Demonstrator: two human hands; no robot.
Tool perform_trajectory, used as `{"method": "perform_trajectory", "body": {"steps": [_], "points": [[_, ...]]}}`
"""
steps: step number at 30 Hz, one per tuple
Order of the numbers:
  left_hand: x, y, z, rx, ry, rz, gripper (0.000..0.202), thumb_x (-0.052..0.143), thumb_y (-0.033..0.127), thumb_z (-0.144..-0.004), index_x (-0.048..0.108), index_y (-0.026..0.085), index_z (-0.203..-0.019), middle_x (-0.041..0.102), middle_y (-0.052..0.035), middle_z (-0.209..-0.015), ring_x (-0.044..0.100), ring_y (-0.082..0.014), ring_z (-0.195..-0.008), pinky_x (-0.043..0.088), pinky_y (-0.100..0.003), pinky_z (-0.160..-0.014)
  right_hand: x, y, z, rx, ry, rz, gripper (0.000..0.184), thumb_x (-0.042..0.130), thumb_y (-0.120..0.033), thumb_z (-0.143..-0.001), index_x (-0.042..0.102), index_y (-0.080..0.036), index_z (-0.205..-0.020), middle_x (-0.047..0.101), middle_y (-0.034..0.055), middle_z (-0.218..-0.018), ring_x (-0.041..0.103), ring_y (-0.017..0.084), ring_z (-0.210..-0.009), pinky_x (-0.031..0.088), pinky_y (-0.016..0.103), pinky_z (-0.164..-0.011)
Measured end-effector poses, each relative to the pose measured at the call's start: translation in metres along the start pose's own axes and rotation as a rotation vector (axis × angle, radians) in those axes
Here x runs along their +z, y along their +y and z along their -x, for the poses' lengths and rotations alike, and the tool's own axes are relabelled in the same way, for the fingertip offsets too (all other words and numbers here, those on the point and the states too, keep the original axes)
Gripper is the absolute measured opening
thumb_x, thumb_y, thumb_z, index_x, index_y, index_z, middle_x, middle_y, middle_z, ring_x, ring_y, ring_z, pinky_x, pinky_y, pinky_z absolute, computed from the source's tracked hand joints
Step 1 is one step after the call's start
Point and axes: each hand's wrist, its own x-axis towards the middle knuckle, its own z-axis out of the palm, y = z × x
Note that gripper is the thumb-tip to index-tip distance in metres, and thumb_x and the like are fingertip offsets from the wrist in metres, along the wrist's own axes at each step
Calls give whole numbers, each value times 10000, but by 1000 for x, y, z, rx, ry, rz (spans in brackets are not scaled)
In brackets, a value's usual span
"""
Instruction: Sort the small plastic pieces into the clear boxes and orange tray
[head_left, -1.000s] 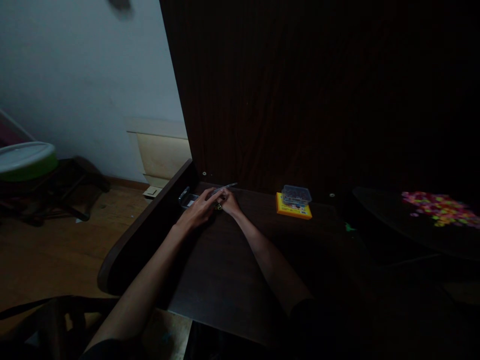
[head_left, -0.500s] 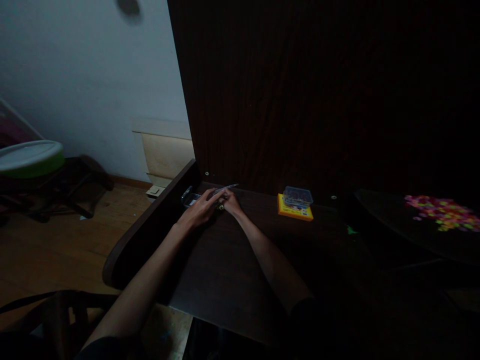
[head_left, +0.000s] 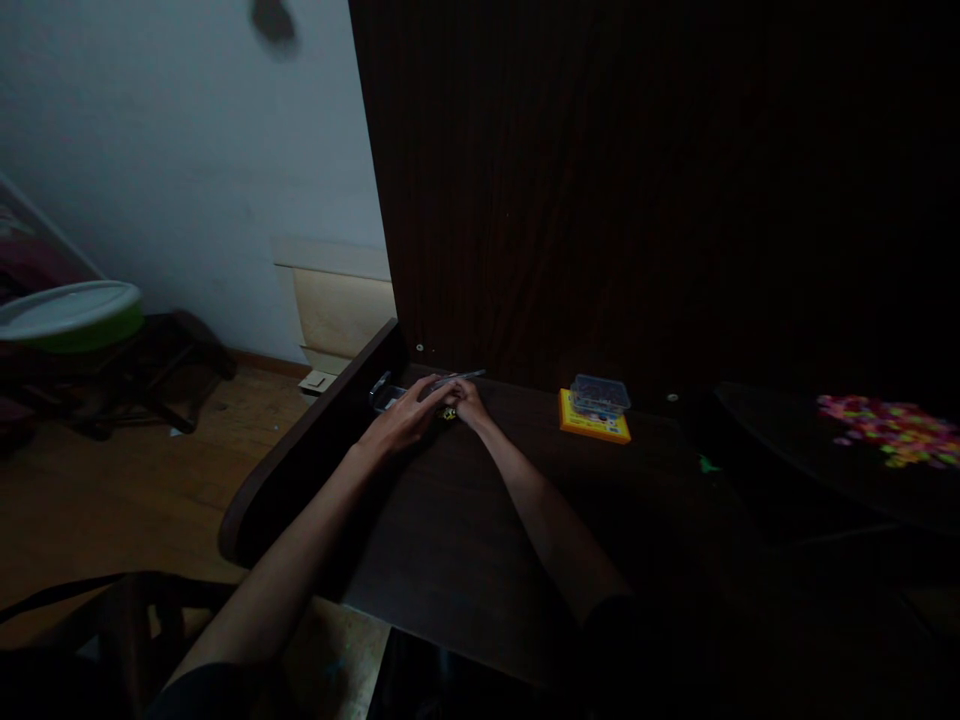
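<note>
Piece (head_left: pixel 474 375), thin and pale, juts beyond fingers (head_left: pixel 430 398).

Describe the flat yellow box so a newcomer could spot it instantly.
Start at the tall dark wood panel behind the desktop. Near its foot, right of the right hand, lies the flat yellow box. Its bright yellow-orange colour sets it apart from the clear plastic box resting on top.

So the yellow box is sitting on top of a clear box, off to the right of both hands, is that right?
Not quite: the head view shows the yellow box underneath, with the clear box on top of it. Both are off to the right of the left hand and right hand.
</note>
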Motion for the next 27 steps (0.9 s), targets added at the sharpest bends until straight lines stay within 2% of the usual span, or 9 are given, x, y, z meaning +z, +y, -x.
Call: {"method": "perform_trajectory", "body": {"steps": [5,11,17,22,24,27], "points": [[0,3,1,25,40,17,660,409,89,-920,214,337,-1500,332,-116,-1485,465,-271,-1323,499,-420,-1019,-2,-2,1,35,40,-70,232,681,-182,-615,598,-207,-831,722,19,-856,683,205,-883,542,351,-834],[1,1,6,4,71,35,665,435,98,-904,231,313,-1500,358,-116,-1467,468,-271,-1317,486,-434,-1031,-2,-6,2,64,27,-103,180,586,-161,-616,646,-198,-782,728,12,-797,687,207,-831,545,335,-794],[0,-3,16,-82,215,62,666,520,159,-882,260,286,-1482,401,-113,-1416,472,-247,-1300,442,-443,-1067,-3,-9,4,67,10,-92,240,474,-172,-687,705,-184,-753,708,18,-683,688,192,-756,532,318,-782],[7,-8,13,-230,444,52,629,603,214,-837,357,208,-1415,500,-123,-1302,527,-247,-1218,464,-417,-1030,1,-10,7,51,-12,-77,228,508,-158,-704,722,-191,-776,731,18,-778,688,179,-794,521,309,-814],[12,-10,9,-263,492,42,545,616,234,-833,438,185,-1346,516,-129,-1274,535,-249,-1202,467,-410,-1022,2,-10,9,45,-9,-78,216,547,-144,-694,720,-198,-811,731,11,-781,687,178,-811,523,309,-811],[19,-12,2,-295,521,17,331,632,246,-824,583,177,-1144,521,-129,-1258,546,-255,-1190,470,-406,-1016,4,-9,10,41,16,-83,226,606,-126,-669,706,-203,-856,732,8,-792,685,176,-801,532,310,-786]]}}
